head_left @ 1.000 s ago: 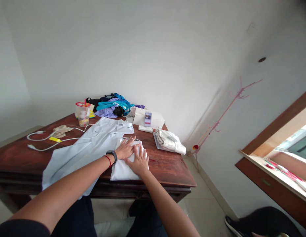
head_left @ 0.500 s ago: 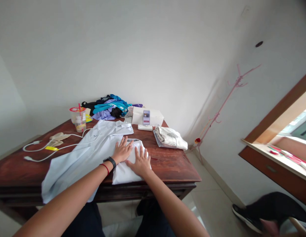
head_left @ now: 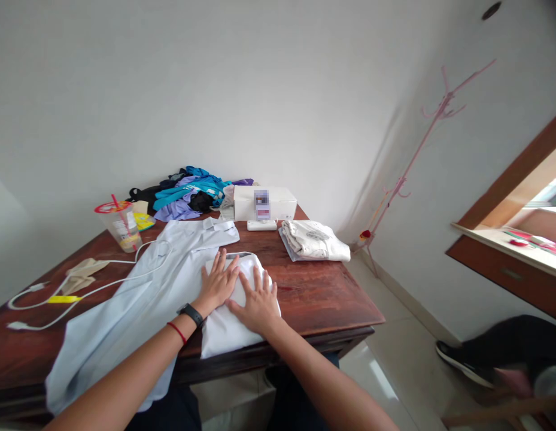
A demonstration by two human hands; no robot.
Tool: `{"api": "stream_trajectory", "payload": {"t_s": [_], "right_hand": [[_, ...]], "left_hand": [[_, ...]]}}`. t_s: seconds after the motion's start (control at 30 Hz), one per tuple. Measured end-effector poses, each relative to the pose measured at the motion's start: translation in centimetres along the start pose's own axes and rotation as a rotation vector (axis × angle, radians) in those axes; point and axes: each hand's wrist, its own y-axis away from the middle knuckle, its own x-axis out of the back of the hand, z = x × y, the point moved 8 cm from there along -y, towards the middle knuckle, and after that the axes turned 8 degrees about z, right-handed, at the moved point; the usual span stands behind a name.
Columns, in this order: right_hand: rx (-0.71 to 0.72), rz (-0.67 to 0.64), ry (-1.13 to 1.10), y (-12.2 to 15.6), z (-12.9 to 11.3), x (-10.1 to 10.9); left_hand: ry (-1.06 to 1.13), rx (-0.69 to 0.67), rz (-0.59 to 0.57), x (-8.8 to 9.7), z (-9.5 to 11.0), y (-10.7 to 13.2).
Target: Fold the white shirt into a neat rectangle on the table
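Observation:
A folded white garment [head_left: 230, 332] lies at the front edge of the wooden table. My left hand [head_left: 218, 281] rests flat on its upper left part, fingers spread. Beside it, my right hand [head_left: 258, 302] presses flat on the garment's right side, its fingers also apart. The two hands nearly meet at the thumbs. Left of the garment, a pale blue-white shirt [head_left: 138, 323] is spread out, its lower end hanging over the table's front edge. My left forearm covers part of that shirt.
A folded printed white cloth stack [head_left: 314, 240] sits at right. A phone [head_left: 262, 205] leans on a white box [head_left: 284, 203]. Behind lies a clothes pile [head_left: 192, 194]. At left are a drink cup [head_left: 122, 227] and a white cable [head_left: 111, 284]. A pink coat rack [head_left: 415, 155] stands right.
The view has tilted and come closer to the table. Both hands stay flat on the folded garment, with the left hand's fingers slightly shifted.

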Motion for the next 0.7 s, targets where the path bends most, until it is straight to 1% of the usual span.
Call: {"api": "stream_trajectory", "payload": {"t_s": [0.17,0.3,0.43,0.5,0.6,0.7], "right_hand": [[0.002,-0.027,0.012,0.0,0.0,-0.1],[0.006,-0.018,0.012,0.0,-0.1,0.1],[0.012,-0.005,0.021,0.2,-0.3,0.2],[0.012,-0.001,0.028,0.5,-0.3,0.1],[0.02,0.003,0.023,1.2,-0.2,0.4],[0.07,0.034,-0.042,3.0,0.3,1.9]], "left_hand": [[-0.008,-0.002,0.033,-0.1,-0.1,-0.1],[-0.022,-0.012,0.013,-0.1,0.1,0.0],[-0.046,-0.02,0.009,0.4,0.3,0.1],[-0.064,-0.022,-0.004,0.6,0.7,0.5],[-0.124,-0.031,-0.004,1.2,1.8,1.8],[-0.217,-0.054,0.035,1.9,3.1,3.3]]}}
